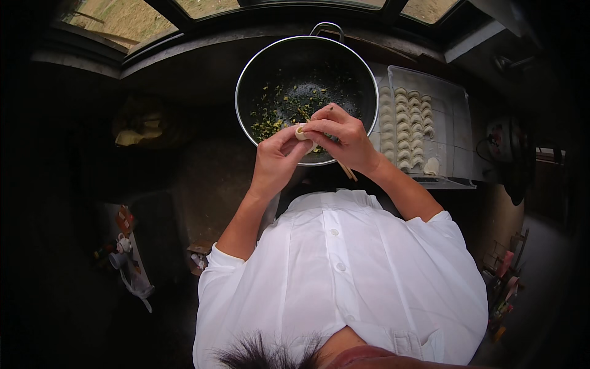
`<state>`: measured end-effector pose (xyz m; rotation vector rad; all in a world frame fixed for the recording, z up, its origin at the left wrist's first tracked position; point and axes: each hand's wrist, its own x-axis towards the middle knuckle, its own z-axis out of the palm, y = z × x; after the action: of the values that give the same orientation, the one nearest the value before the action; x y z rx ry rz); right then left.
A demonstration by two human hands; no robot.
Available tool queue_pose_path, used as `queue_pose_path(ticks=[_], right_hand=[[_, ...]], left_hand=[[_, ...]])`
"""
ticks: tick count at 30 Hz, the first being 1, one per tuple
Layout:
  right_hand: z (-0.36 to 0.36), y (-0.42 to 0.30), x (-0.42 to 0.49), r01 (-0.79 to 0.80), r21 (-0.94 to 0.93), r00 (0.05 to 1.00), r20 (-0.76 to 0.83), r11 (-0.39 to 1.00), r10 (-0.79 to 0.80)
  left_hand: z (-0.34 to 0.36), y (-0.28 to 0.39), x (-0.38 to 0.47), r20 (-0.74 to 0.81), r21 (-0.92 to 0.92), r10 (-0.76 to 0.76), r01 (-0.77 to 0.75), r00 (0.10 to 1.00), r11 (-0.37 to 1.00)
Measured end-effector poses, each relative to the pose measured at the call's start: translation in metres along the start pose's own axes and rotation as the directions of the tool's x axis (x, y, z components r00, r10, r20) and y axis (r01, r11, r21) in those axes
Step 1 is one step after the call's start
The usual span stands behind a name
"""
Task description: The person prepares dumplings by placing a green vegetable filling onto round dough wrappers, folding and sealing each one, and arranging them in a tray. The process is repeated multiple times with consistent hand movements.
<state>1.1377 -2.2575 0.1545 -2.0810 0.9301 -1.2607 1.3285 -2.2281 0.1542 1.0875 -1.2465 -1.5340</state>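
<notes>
Both hands meet over the near part of a large metal pot (306, 87), whose bottom bears a chopped green and yellow filling (272, 122). Between the fingers of my left hand (279, 157) and my right hand (345, 136) is a small dumpling (301, 133), its pale wrapper partly folded around some filling. My right fingertips pinch its edge while the left fingers cradle it. A pair of chopsticks (348, 170) lies across the pot's near rim, partly hidden behind my right hand.
Right of the pot, a clear plastic tray (454, 124) holds rows of shaped dumplings (402, 124) and a flat wrapper (431, 166) near its front edge. A loop handle (327, 25) rises from the pot's far rim, below the windows. A dark round appliance (504, 143) stands farther right.
</notes>
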Motion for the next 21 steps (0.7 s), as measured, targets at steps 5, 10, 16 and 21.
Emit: queue_pose_path(ticks=[5, 10, 16, 21], right_hand=[[0.0032, 0.0029, -0.0048, -0.135, 0.140, 0.990, -0.024, 0.981, 0.140], [0.0034, 0.0039, -0.0081, -0.055, 0.051, 0.998, -0.032, 0.997, 0.057], [0.0046, 0.0050, -0.0083, -0.050, 0.017, 0.994, -0.095, 0.999, 0.052], [0.0028, 0.0098, -0.0049, -0.104, 0.144, 0.994, 0.000, 0.984, 0.106]], left_hand=[[-0.0001, -0.0001, -0.0021, -0.007, 0.059, 0.008, -0.007, 1.000, 0.998], [-0.0005, 0.0014, -0.0018, 0.012, 0.092, 0.016, -0.017, 1.000, 0.996], [-0.0013, 0.0004, -0.0009, 0.042, -0.045, -0.049, 0.051, 0.998, 0.998], [-0.0022, -0.0006, 0.0000, 0.052, -0.003, -0.083, 0.083, 0.995, 0.997]])
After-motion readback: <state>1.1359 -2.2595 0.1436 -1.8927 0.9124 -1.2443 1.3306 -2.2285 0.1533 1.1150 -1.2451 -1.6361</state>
